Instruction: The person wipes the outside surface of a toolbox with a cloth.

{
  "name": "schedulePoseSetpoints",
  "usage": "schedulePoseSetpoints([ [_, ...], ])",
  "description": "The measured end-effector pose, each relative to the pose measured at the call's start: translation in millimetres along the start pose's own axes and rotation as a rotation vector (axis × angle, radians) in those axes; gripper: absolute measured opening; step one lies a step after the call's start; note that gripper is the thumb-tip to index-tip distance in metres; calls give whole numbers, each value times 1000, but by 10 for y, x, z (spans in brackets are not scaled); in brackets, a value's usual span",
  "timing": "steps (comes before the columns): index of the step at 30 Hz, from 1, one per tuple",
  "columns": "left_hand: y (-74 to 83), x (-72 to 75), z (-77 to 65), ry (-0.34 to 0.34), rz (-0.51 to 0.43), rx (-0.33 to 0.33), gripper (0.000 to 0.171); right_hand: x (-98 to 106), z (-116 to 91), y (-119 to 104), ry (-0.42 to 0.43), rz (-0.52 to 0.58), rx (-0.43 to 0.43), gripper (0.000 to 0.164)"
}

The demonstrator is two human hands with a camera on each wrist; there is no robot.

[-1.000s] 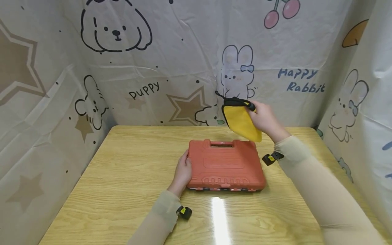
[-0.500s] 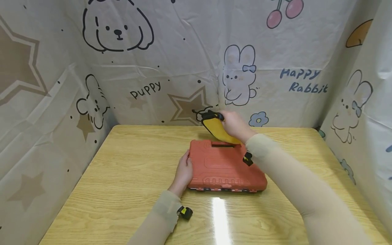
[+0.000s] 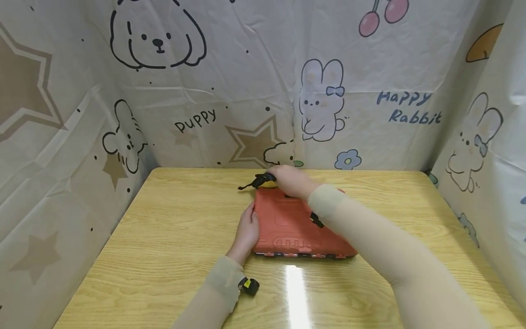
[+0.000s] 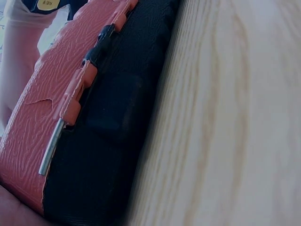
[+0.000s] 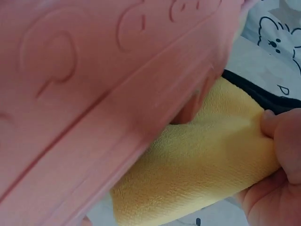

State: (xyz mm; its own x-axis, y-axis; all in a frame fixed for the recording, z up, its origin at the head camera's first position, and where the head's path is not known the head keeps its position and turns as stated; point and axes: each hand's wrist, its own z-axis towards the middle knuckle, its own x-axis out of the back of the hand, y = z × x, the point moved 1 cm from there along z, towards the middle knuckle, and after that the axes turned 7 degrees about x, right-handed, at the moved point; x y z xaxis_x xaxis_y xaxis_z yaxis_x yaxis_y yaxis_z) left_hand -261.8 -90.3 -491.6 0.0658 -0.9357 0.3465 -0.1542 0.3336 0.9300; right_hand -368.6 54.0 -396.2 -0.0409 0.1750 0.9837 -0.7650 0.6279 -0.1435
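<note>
A red hard plastic tool case (image 3: 279,224) with a black lower half (image 4: 113,108) lies flat on the wooden table, its carry handle toward the back wall. My left hand (image 3: 245,233) grips the case's left side, thumb along the lid's edge. Behind the case, my right hand (image 3: 292,179) pinches a fuzzy yellow cloth (image 5: 202,150) with black edging by that edge. The cloth hangs down at the back side of the case, near the handle, and the lid overlaps part of it in the right wrist view. In the head view most of the cloth is hidden.
The wooden table (image 3: 176,228) reaches to a back wall covered by a white printed sheet (image 3: 185,82). More of this sheet hangs along both sides. A small camera (image 3: 249,286) is strapped to my left wrist. My right forearm crosses over the case's right part.
My right hand has carried the yellow cloth left and down, from above the case's back right to low behind its back left. My left hand and the case stay in place.
</note>
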Motion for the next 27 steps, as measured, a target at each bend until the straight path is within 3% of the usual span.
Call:
schedulePoseSetpoints([
  [5,-1,-2,-1,-1,-3,3,46,-82,65,-30,-32,-2,57,20],
  [13,16,-5,-24,12,-11,-12,46,-171,168,-28,-82,20,60,21],
  [27,33,-18,-17,4,-27,20,47,-216,258,60,-207,181,-124,26],
])
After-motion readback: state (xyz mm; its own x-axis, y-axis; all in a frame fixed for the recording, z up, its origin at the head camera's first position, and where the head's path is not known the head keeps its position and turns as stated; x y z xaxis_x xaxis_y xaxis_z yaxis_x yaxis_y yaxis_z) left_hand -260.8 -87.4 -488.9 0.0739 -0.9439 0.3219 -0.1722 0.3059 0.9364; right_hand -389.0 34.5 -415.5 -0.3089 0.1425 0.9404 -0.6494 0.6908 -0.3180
